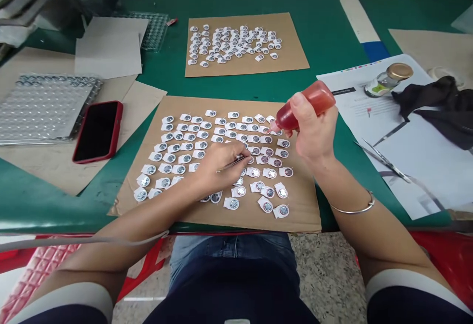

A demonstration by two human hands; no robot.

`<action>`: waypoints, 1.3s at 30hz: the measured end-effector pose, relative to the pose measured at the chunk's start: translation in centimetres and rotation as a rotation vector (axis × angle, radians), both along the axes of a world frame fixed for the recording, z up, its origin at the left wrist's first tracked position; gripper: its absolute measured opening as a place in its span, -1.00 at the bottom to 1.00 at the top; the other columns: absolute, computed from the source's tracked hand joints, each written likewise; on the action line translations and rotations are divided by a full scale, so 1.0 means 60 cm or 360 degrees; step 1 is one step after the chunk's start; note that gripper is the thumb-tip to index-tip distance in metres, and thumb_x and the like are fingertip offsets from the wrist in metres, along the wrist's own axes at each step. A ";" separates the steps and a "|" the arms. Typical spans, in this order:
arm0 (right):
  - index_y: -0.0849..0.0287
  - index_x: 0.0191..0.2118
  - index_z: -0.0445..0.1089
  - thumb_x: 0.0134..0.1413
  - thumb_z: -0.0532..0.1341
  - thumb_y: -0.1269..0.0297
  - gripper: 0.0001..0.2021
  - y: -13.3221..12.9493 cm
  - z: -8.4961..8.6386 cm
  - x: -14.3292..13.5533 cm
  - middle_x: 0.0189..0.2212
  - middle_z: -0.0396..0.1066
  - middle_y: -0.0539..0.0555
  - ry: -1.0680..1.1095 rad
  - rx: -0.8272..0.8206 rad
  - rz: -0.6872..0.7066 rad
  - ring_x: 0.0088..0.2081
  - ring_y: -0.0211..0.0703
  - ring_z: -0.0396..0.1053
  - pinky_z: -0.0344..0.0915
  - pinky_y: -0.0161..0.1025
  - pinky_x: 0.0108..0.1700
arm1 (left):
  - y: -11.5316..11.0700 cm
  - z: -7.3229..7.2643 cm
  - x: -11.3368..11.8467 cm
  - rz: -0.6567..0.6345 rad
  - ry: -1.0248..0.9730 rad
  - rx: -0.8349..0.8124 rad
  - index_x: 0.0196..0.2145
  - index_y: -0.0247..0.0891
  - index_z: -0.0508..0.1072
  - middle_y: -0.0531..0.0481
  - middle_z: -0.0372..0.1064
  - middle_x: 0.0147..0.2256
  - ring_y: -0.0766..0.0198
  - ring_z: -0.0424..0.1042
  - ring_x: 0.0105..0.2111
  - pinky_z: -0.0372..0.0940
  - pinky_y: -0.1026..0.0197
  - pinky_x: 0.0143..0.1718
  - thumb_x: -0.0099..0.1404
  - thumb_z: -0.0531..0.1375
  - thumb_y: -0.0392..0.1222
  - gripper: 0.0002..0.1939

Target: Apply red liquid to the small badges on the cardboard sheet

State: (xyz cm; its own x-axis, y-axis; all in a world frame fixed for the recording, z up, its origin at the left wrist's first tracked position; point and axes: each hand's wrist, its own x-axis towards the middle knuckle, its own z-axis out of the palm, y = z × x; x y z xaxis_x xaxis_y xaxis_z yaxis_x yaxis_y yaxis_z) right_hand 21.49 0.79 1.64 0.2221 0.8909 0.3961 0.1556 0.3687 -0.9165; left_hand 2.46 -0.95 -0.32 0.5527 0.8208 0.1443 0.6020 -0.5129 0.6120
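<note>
Head view: right hand (316, 134) grips red plastic bottle (312, 100) nose-down over brown cardboard sheet (305, 206).
Left hand (218, 164) pinches slim metal tool (232, 164).

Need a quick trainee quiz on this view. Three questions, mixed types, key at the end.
1. What colour is the bottle in the right hand? A) green B) red C) blue
2. True or false: the phone lies to the left of the near cardboard sheet.
3. Fill in: the glass jar has a ____-coloured lid.

Key: 1 B; 2 true; 3 gold.
</note>
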 end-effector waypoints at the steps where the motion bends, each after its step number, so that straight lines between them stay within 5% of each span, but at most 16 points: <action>1: 0.08 -0.50 0.10 0.06 0.17 0.02 -0.69 0.000 0.001 -0.001 -0.70 0.21 -0.10 0.0044 0.0017 0.0021 -0.65 -0.21 0.35 0.14 -0.30 -0.73 | 0.000 -0.001 0.000 -0.0002 0.0008 -0.0012 -0.37 -0.27 0.49 0.03 0.47 -0.48 0.37 0.39 -0.51 0.20 0.29 -0.47 0.20 0.13 -0.23 -0.86; 10: 0.09 -0.50 0.16 0.02 0.21 0.06 -0.72 -0.004 -0.002 -0.008 -0.68 0.23 -0.12 0.0049 -0.0079 0.0079 -0.63 -0.25 0.37 0.18 -0.33 -0.69 | 0.003 0.001 0.001 -0.0091 0.0119 0.0011 -0.37 -0.26 0.48 0.03 0.47 -0.45 0.32 0.42 -0.47 0.19 0.26 -0.45 0.20 0.10 -0.27 -0.86; 16: 0.11 -0.47 0.26 0.04 0.17 0.00 -0.72 -0.009 -0.022 -0.017 -0.67 0.29 -0.11 -0.0292 -0.0138 0.0060 -0.60 -0.30 0.38 0.31 -0.30 -0.58 | -0.017 0.005 0.009 -0.0392 0.0491 0.0514 -0.40 -0.32 0.40 -0.03 0.39 -0.50 0.25 0.37 -0.56 0.07 0.22 -0.59 0.10 0.04 -0.40 -0.84; 20: 0.11 -0.48 0.28 0.03 0.20 0.03 -0.73 -0.013 -0.028 -0.022 -0.65 0.32 -0.09 -0.0370 -0.0131 0.0096 -0.58 -0.29 0.37 0.35 -0.27 -0.53 | -0.033 0.008 0.020 -0.0417 0.0566 0.0799 -0.48 -0.30 0.35 -0.03 0.36 -0.55 0.26 0.33 -0.62 0.00 0.21 -0.66 0.12 -0.02 -0.44 -0.81; 26: 0.12 -0.51 0.30 -0.01 0.24 0.09 -0.76 -0.016 -0.027 -0.027 -0.65 0.33 -0.08 -0.0533 -0.0117 0.0107 -0.57 -0.29 0.31 0.36 -0.19 -0.41 | -0.042 -0.001 0.033 -0.0406 0.0458 0.1081 -0.54 -0.28 0.29 -0.04 0.32 -0.60 0.25 0.32 -0.63 0.14 0.23 -0.65 0.15 -0.05 -0.47 -0.77; 39: 0.16 -0.48 0.36 -0.07 0.27 0.06 -0.75 -0.014 -0.029 -0.027 -0.49 0.38 0.03 -0.0743 -0.0181 0.0047 -0.43 -0.23 0.31 0.34 -0.16 -0.33 | -0.047 -0.007 0.033 -0.0412 0.0479 0.1116 -0.52 -0.32 0.27 -0.09 0.35 -0.58 0.22 0.34 -0.62 0.28 0.20 -0.63 0.17 -0.06 -0.49 -0.78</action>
